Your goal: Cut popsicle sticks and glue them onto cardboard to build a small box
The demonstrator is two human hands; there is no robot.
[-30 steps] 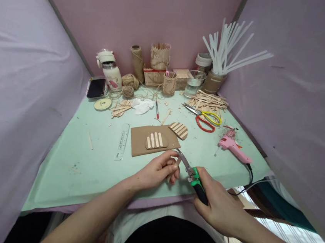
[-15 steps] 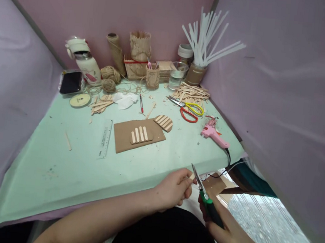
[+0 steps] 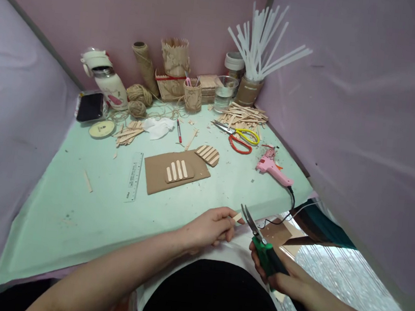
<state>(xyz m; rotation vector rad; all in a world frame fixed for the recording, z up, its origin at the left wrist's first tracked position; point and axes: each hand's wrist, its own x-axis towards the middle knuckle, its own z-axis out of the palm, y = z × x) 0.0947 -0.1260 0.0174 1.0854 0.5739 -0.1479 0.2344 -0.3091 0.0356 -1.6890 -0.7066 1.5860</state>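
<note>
Pinched in my left hand (image 3: 215, 226) is a short pale craft stick (image 3: 237, 217), its end poking out past the fingertips. My right hand (image 3: 283, 277) is wrapped round the green and black handles of a pair of garden shears (image 3: 263, 243). Their blades are slightly parted and point up towards the craft stick, apart from it. Beyond my hands, a cardboard sheet (image 3: 153, 179) carries a cut cardboard piece with several craft sticks (image 3: 178, 171) on it. A rounded, striped cardboard piece (image 3: 207, 155) overlaps the sheet's far right corner.
A pink glue gun (image 3: 274, 172) lies at the right, its cord dropping over the edge. Scissors (image 3: 237, 136) lie before a pile of sticks (image 3: 243, 115). A ruler (image 3: 134, 177) is left of the cardboard. Bottle (image 3: 111, 86), twine (image 3: 139, 95) and white glue sticks (image 3: 260, 42) line the back.
My left hand has drawn left with the craft stick, away from the shears. The shears' blades have parted a little, and their handles are more visible.
</note>
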